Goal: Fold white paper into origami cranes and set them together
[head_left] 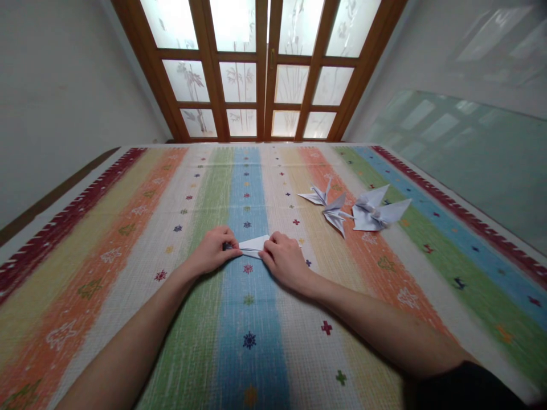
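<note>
Between my two hands lies a folded piece of white paper point(253, 244), low over the blue stripe of the tablecloth. My left hand point(215, 248) pinches its left end between thumb and fingers. At the right end, my right hand point(285, 259) grips the paper with thumb and bent fingers. Layered folds show along its near edge; both ends are partly hidden by my fingers. To the right of my right hand sit folded white paper cranes, one point(329, 208) with thin pointed tips and another point(378, 212) with broad raised wings close beside it.
A striped tablecloth point(128, 279) with small printed figures covers the table. Beyond the far edge stands a wooden door point(264, 85) with frosted panes. A pale wall point(64, 85) rises on the left, and a glossy greenish panel point(470, 165) leans along the right side.
</note>
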A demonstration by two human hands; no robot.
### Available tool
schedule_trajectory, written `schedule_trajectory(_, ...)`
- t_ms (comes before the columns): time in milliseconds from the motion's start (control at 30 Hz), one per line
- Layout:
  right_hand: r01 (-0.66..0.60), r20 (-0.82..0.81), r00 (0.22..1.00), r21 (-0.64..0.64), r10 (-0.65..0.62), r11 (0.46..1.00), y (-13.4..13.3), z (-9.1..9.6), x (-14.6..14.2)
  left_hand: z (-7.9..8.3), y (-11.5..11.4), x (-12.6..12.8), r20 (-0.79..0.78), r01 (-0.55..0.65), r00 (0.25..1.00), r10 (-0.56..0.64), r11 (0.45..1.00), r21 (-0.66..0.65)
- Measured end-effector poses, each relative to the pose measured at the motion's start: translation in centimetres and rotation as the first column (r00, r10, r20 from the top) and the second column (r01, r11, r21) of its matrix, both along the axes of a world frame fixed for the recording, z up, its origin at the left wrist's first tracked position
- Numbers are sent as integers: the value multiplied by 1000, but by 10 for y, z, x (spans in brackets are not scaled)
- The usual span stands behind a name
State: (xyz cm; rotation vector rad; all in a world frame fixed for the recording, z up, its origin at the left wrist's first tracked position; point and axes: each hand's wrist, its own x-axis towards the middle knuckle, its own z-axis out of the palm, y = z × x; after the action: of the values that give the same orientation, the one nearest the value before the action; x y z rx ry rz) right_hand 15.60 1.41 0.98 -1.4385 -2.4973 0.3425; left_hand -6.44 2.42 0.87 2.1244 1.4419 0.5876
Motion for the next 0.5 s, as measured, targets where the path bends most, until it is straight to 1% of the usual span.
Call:
schedule_trajectory(133,9,-10,1000,-12,-9,1000,1,1,-1,1,1,0,-30,-50,998,50,999,-17)
schedule_trajectory(267,19,-15,1000,-19,-19,1000,2,1,-1,2,1,0,-67,-53,997,50,998,-30)
schedule_trajectory(500,16,-14,1000,-2,-16,1000,1,-1,-1,5,6,-1,-237,-102,968,85,993,-59)
